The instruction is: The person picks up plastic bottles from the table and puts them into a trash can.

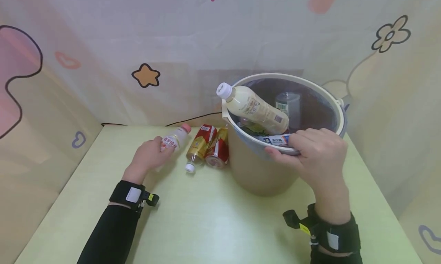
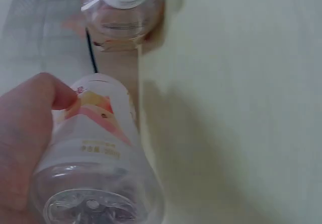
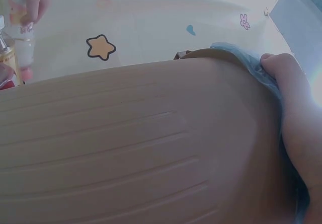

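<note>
My left hand [image 1: 149, 157] grips a clear plastic bottle [image 1: 175, 138] with a pink cap and a white label with pink print. The cap end points away from me and to the right. In the left wrist view the bottle's clear base [image 2: 90, 206] faces the camera, and a thumb presses the label. At the right, my right hand [image 1: 318, 153] holds the near rim of a beige bin [image 1: 262, 176], fingers over the edge and thumb along its outside. A bluish liner [image 3: 246, 60] is folded over that rim.
A cream-coloured bottle [image 1: 256, 108] with a white cap leans out over the bin's left rim. Inside are a clear container [image 1: 288, 107] and a blue-and-white box [image 1: 277, 140]. Between left hand and bin lie a white-capped bottle [image 1: 197, 157] and two red-and-gold cans [image 1: 218, 151]. Patterned cloth [image 1: 172, 46] hangs behind.
</note>
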Tool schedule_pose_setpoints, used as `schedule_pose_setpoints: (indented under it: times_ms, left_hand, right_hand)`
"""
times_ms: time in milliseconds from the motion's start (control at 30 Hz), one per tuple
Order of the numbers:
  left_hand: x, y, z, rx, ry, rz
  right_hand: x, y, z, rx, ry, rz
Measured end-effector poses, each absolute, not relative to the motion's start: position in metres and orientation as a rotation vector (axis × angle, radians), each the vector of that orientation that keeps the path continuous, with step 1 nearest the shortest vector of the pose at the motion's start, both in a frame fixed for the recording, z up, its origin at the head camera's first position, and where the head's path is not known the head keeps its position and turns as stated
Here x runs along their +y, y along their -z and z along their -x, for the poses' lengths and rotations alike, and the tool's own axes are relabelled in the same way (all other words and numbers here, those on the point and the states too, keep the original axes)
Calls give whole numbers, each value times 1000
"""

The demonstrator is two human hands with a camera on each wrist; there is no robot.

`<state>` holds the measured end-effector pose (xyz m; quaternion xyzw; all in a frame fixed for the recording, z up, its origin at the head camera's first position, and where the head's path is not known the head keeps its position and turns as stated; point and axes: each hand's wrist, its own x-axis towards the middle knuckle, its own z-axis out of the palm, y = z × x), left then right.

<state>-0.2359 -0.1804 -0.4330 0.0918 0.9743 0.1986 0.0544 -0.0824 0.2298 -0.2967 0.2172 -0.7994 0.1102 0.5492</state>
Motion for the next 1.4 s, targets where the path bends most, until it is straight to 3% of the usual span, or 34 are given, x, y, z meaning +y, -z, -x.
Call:
schedule_pose_setpoints:
  times_ms: [433,900,1400]
  left_hand:
    - [-169,339,234,3018,-820,-434]
    - [-111,221,227,3186,-855,-776]
    - [-51,177,231,3198,-794,-998]
  right_hand:
    - [229,298,83,-1872,-275,-519]
    - [227,298,83,-1866,-291,-514]
    - [229,298,83,-1909,-263,-503]
